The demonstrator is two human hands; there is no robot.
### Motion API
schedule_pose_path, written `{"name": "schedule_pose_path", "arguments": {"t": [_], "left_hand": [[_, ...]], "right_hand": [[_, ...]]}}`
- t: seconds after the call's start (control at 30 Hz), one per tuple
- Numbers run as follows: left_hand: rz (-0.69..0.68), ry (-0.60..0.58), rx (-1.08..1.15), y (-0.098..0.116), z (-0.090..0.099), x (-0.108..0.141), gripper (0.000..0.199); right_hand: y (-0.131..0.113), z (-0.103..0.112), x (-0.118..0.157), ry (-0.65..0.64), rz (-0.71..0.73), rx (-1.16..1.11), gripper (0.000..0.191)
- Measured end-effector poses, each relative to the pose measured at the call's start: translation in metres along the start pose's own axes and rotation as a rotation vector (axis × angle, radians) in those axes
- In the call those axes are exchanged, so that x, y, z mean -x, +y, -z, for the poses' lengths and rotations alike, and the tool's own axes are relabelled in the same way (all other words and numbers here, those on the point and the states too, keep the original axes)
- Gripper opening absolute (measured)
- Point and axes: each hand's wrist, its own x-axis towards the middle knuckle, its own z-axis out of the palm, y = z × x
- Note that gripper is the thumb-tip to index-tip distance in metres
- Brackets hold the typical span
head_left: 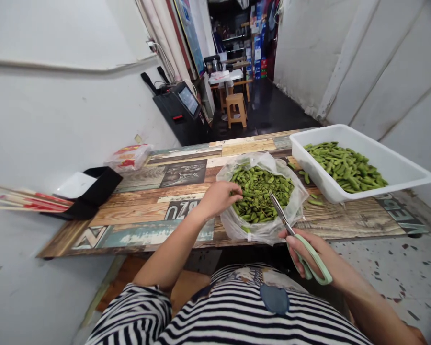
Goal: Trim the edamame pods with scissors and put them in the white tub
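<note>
A clear plastic bag (297, 197) stands open on the table, full of green edamame pods (262, 189) and small trimmed bits. Over the bag's left rim, my left hand (221, 197) is closed, with a bit of green pod showing between thumb and fingers. My right hand (314, 254), at the bag's near right side, grips scissors (314, 258) with pale green handles. Their blades point up and left over the pods and look closed. To the right sits a white plastic tub (366, 195) holding more edamame pods (345, 167).
A few loose pods (315, 201) lie between bag and tub on the patchwork-print table (140, 206). At the left are a black holder (100, 187) with wrapped chopsticks (36, 202) and a plastic packet (129, 157). Beyond stand a touchscreen device (188, 99) and a stool (236, 110).
</note>
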Motion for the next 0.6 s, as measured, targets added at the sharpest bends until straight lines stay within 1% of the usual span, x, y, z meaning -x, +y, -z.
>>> {"name": "schedule_pose_path", "arguments": {"t": [0.07,0.13,0.17,0.23,0.3,0.37,0.43,0.5,0.6], "left_hand": [[-0.004,-0.090,-0.166,0.000,-0.005,0.003,0.013],[0.004,-0.130,-0.276,0.002,-0.012,0.003,0.017],[-0.002,-0.129,-0.280,0.003,-0.014,0.002,0.018],[-0.020,-0.078,-0.172,0.007,-0.017,0.000,0.020],[-0.030,0.009,0.012,0.011,-0.016,-0.002,0.022],[-0.019,0.061,0.166,0.016,-0.015,-0.004,0.023],[-0.010,0.062,0.259,0.021,-0.016,-0.003,0.022],[-0.013,0.039,0.335,0.027,-0.019,-0.002,0.020],[-0.015,0.002,0.414,0.035,-0.023,0.000,0.019]], "right_hand": [[0.003,0.000,-0.002,-0.005,-0.002,0.002,0.048],[0.005,-0.001,-0.004,-0.014,-0.005,0.011,0.046],[0.005,-0.001,-0.004,-0.020,-0.004,0.019,0.046],[0.003,-0.002,-0.004,-0.032,0.001,0.048,0.045],[0.000,-0.002,-0.003,-0.049,0.017,0.082,0.044],[-0.005,-0.002,-0.001,-0.065,0.049,0.124,0.042],[-0.009,-0.001,0.002,-0.070,0.077,0.178,0.040],[-0.012,-0.001,0.003,-0.072,0.085,0.227,0.040],[-0.012,-0.001,0.002,-0.072,0.081,0.239,0.040]]}}
